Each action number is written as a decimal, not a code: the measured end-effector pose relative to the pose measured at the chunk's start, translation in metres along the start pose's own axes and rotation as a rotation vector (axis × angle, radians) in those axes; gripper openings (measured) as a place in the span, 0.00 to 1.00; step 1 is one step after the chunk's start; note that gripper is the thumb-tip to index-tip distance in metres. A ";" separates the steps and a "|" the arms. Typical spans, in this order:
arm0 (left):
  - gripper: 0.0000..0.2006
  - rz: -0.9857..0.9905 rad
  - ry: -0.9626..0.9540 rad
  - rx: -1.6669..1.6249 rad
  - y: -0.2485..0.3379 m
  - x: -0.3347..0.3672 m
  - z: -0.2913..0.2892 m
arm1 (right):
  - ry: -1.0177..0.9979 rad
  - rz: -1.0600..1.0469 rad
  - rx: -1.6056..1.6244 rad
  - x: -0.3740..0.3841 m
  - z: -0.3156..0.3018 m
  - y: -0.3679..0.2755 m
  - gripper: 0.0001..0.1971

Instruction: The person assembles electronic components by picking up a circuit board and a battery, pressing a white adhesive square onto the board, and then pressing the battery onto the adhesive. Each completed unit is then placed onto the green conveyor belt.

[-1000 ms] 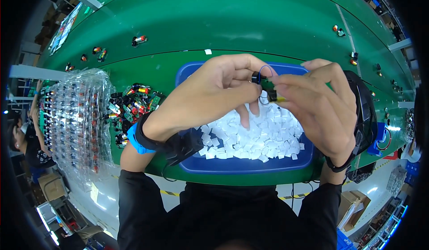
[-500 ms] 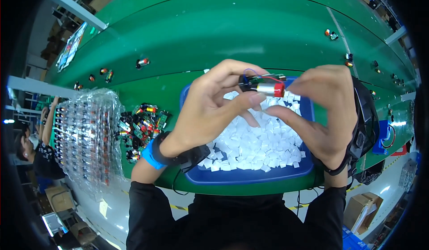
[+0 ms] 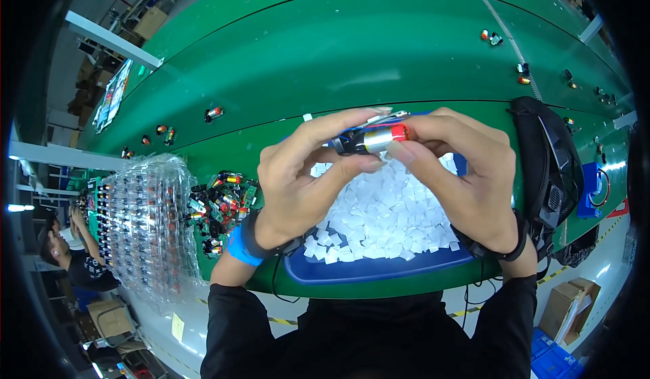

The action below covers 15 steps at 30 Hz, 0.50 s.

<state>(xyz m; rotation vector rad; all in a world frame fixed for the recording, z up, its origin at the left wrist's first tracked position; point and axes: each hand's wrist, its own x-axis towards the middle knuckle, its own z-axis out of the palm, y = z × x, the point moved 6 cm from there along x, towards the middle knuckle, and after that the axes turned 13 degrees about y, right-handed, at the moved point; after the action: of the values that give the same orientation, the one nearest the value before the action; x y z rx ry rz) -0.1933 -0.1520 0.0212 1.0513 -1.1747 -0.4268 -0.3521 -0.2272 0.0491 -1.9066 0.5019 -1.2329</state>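
Between both hands, above a blue tub (image 3: 365,275), is a small battery (image 3: 378,138) with a silver body, red end and black end, wires and a thin circuit board attached. My left hand (image 3: 291,179) pinches its black end and the board's side. Thumb and fingers of my right hand (image 3: 470,176) close on the red end, which they partly cover. Below, the tub holds many small white square pieces (image 3: 386,223). To the left of my left hand lies a pile of similar battery assemblies (image 3: 227,203) on the green table (image 3: 325,47).
Stacked clear plastic trays (image 3: 145,223) filled with assemblies stand at the left. A black bag (image 3: 545,155) lies at the right, beside a blue holder (image 3: 590,189). Loose assemblies (image 3: 214,113) dot the far table. Another person (image 3: 78,257) works at far left.
My right hand has come in leftward and now grips the battery's red end. The battery sits slightly further left and tilted. The whole view has shifted a little.
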 end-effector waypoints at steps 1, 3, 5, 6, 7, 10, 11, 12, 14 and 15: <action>0.21 0.048 -0.007 0.049 0.003 0.000 0.001 | 0.008 0.009 0.031 0.000 0.000 0.001 0.09; 0.21 0.144 -0.017 0.149 0.011 0.000 0.002 | 0.010 0.018 0.066 -0.001 0.003 0.002 0.09; 0.22 0.126 0.015 0.154 0.011 -0.002 0.004 | 0.028 0.043 0.128 -0.002 0.005 0.002 0.08; 0.22 0.111 0.043 0.157 0.011 -0.003 0.004 | 0.037 0.055 0.158 -0.002 0.005 0.003 0.08; 0.22 0.097 0.072 0.158 0.010 -0.004 0.002 | 0.033 0.055 0.159 -0.003 0.007 0.003 0.08; 0.23 0.187 0.027 0.297 0.017 -0.003 0.002 | 0.038 0.030 0.165 -0.005 0.009 0.006 0.09; 0.23 0.232 0.002 0.366 0.019 -0.003 0.003 | 0.034 0.031 0.165 -0.005 0.011 0.006 0.09; 0.23 0.229 0.006 0.368 0.019 -0.004 0.002 | 0.039 0.042 0.163 -0.006 0.012 0.006 0.08; 0.22 0.285 0.044 0.388 0.021 -0.005 0.002 | 0.049 0.064 0.159 -0.007 0.015 0.007 0.07; 0.22 0.313 0.062 0.398 0.023 -0.005 0.002 | 0.045 0.067 0.160 -0.008 0.015 0.007 0.07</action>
<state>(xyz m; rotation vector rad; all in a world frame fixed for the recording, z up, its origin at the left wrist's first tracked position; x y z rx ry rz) -0.2021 -0.1377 0.0376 1.1822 -1.3741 0.0904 -0.3418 -0.2196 0.0356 -1.7185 0.4725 -1.2369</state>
